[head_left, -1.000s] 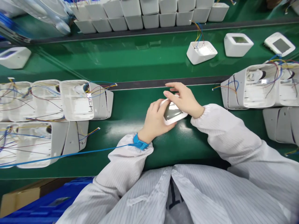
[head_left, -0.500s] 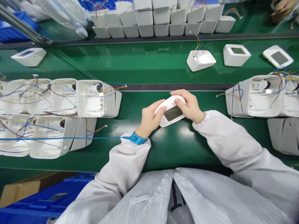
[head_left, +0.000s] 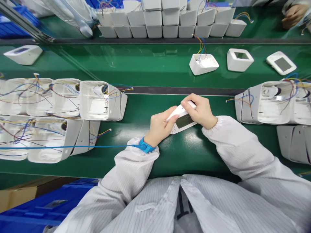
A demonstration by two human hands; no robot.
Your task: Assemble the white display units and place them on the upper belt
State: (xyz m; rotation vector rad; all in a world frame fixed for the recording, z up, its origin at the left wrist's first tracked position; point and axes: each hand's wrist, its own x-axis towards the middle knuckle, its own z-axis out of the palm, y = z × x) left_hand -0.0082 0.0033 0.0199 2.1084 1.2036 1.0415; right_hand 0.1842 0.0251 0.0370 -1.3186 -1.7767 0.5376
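Between my two hands is a white display unit [head_left: 184, 121] with a dark grey rectangular screen and small printed marks at its near left corner. My left hand [head_left: 161, 125] is closed round its left end, thumb on the front face. The fingers of my right hand [head_left: 199, 110] grip its far right edge, thumb along the top. The unit is held at a slant above the green bench, screen toward me. Its underside and some fingertips are hidden. A blue wrist strap [head_left: 145, 146] with a cord running left circles my left wrist.
Open white housings [head_left: 94, 100] with loose wires stand in rows at left; more housings [head_left: 274, 100] stand at right. On the green strip beyond lie a wired white shell [head_left: 204, 64] and white screen units [head_left: 240, 60]. Stacked housings [head_left: 154, 24] and another person's hand [head_left: 295, 16] are farther back.
Both hands and the display unit have shifted slightly right. My right thumb has moved from the screen's edge to the unit's far edge. Pieces on the far green strip have slid left.
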